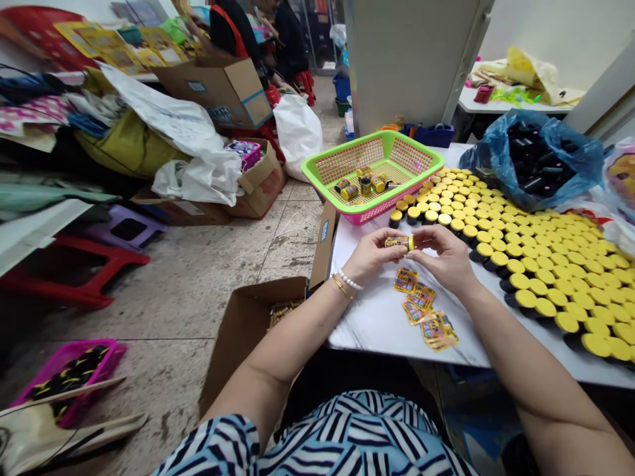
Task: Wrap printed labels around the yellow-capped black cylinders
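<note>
On the white tabletop (367, 324), the left hand (372, 254) and right hand (441, 256) hold a yellow-capped tube (397, 242) between them above it, fingers (419, 237) closed around it. Printed labels (421, 305) lie just below; capped tubes (546, 264) stand in rows to the right, beyond them a green basket (372, 153) and blue bag (580, 155).

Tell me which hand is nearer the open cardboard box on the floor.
Left. The left hand, holding one end of a small labelled bottle, is just across the table edge from the box; the right hand, on the bottle's other end, is farther away.
</note>
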A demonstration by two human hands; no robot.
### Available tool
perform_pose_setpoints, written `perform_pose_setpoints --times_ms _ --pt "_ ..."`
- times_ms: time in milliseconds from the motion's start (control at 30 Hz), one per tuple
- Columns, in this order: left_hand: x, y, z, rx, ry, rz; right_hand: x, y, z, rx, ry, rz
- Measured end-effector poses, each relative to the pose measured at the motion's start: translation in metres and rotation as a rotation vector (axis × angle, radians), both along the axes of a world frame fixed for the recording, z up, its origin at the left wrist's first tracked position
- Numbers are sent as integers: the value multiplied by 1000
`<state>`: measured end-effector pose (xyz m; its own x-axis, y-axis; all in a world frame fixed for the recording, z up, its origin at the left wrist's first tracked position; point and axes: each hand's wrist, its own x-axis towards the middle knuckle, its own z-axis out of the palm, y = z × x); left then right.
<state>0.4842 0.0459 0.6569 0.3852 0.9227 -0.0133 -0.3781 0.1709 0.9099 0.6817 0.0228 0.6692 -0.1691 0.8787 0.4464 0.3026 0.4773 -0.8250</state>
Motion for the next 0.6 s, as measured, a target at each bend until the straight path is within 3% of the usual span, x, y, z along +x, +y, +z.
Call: perform_pose_setpoints --times_ms 233,333,500,600 --pt "-1 -4 2 -87 -95 -49 3 1 7 137 -165 -24" --pt "-2 -3 2 -82 -82 -22 3 0 5 125 -146 -20" --pt "0 -1 -2 114 50 29 -11 0 -10 -181 218 -11" --pt "0 2 -3 130 77 53 -17 2 -15 -345 328 45"
